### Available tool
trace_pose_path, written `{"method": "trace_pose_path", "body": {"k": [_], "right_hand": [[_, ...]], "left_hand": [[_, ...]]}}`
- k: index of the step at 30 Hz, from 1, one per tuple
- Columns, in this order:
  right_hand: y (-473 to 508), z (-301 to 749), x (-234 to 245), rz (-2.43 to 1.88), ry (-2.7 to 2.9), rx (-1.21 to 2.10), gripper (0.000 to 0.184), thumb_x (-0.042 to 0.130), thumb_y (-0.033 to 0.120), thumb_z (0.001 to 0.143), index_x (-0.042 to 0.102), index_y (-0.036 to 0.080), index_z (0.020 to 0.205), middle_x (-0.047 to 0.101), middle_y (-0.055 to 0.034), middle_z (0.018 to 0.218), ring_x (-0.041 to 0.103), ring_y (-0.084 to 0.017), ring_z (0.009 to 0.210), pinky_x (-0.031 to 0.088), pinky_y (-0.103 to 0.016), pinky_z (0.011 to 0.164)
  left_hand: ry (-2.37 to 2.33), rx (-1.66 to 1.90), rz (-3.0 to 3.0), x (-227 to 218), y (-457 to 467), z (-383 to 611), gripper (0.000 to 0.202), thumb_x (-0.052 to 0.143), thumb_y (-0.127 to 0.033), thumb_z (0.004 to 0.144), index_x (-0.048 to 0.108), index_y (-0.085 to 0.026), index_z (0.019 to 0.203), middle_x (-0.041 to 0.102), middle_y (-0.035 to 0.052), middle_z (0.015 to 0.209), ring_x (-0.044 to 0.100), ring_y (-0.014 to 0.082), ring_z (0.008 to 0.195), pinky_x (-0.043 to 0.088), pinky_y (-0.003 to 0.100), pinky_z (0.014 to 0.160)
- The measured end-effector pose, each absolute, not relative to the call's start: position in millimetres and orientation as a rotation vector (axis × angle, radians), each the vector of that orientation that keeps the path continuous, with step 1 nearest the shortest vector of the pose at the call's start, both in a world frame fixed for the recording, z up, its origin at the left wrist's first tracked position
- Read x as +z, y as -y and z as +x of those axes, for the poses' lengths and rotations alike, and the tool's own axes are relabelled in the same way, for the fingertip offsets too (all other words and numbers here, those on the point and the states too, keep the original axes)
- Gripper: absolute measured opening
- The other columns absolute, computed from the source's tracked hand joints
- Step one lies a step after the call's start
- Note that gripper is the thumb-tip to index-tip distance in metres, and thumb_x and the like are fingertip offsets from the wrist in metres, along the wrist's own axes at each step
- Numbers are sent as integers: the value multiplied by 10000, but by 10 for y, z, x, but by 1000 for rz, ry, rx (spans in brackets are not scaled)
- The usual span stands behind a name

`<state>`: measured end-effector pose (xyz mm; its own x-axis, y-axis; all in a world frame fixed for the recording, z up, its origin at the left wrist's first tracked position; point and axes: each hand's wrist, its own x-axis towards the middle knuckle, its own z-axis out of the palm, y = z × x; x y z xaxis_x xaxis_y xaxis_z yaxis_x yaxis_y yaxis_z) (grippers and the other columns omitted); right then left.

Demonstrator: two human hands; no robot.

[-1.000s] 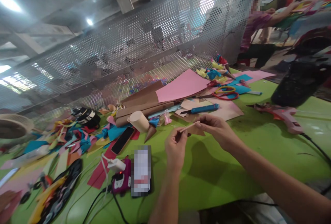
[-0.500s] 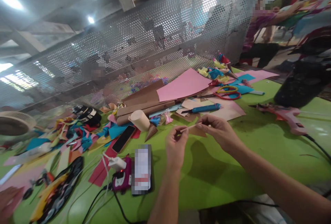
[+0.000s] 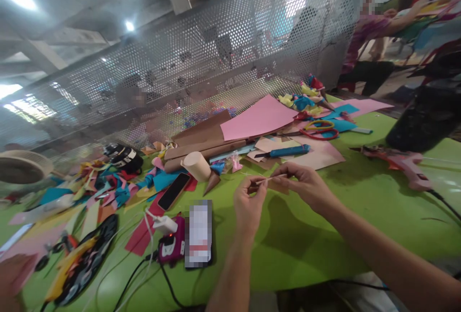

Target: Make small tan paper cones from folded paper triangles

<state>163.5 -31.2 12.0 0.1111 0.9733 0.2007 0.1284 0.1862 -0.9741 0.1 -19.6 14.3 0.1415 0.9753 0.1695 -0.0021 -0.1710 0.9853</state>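
Observation:
Between my two hands is a thin, pale folded strip of paper (image 3: 271,179), pinched at both ends above the green table. My left hand (image 3: 251,201) grips its left end with thumb and fingers. My right hand (image 3: 300,181) pinches the right end, its fingertips almost meeting the left ones. Under the right fingers lies a small piece of brown paper (image 3: 279,187), partly hidden; whether it touches the strip I cannot tell. Just beyond the hands rest a blue utility knife (image 3: 290,150) and a small brown paper cone (image 3: 212,182).
A glue gun (image 3: 399,163) with its cord lies at the right, near a black container (image 3: 416,117). Scissors (image 3: 320,130) and a pink sheet (image 3: 257,120) are at the back. To the left are a lit phone (image 3: 199,235), a power strip (image 3: 173,245), cables and paper scraps.
Both hands stay closed on the paper strip, which now looks narrower, with fingertips slightly nearer each other. The whole view has shifted a little.

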Motion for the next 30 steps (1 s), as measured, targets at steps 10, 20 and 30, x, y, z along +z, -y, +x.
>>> {"method": "trace_pose_path", "body": {"k": [10, 20, 30], "right_hand": [[333, 1652, 106, -1216, 1225, 899, 457, 720, 649, 721, 695, 193, 739, 640, -30, 687, 521, -170, 647, 395, -300, 600], [360, 1619, 133, -1192, 1240, 954, 435, 767, 624, 694, 722, 200, 783, 679, -49, 754, 576, -203, 726, 438, -316, 660], [365, 1616, 137, -1193, 1250, 940, 446, 772, 646, 673, 708, 209, 734, 679, -40, 718, 583, -198, 695, 437, -311, 641]], "left_hand": [[-1008, 1222, 1401, 129, 182, -32, 152, 729, -320, 800, 721, -182, 863, 711, 31, 796, 641, 142, 720, 500, 240, 676], [-1024, 1215, 1391, 156, 197, -3, 123, 704, -297, 797, 691, -175, 805, 690, 14, 744, 617, 128, 686, 474, 229, 657], [-1005, 1166, 1337, 158, 201, 2, 163, 743, -329, 773, 696, -175, 797, 688, 19, 740, 611, 130, 689, 468, 229, 656]]}}
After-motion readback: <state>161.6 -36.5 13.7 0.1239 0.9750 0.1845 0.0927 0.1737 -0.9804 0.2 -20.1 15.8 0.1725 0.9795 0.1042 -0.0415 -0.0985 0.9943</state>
